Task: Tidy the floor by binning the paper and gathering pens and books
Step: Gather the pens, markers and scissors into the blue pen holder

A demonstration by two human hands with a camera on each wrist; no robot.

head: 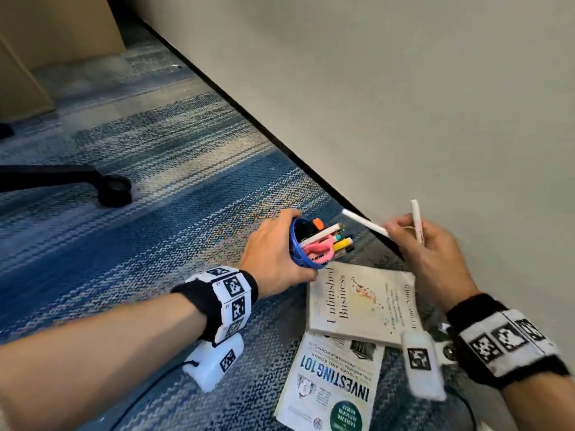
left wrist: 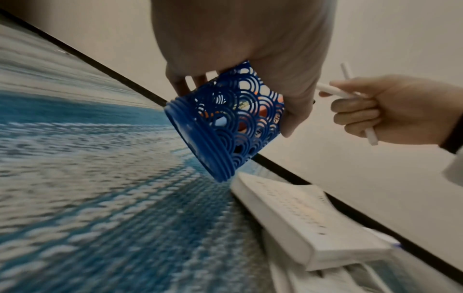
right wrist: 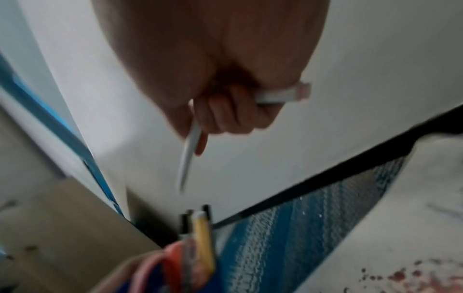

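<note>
My left hand grips a blue lattice pen holder, tilted with its mouth toward my right hand. Several pens and markers and pink-handled scissors stick out of it. My right hand holds two white pens, one pointing at the holder, the other standing upward. Below the hands two books lie on the carpet: a white one titled Unfinished Business overlapping one titled Investing 101.
A grey wall with a black skirting strip runs diagonally right behind the hands. A black chair leg with a castor stands on the blue striped carpet to the left. Beige furniture is at the far upper left.
</note>
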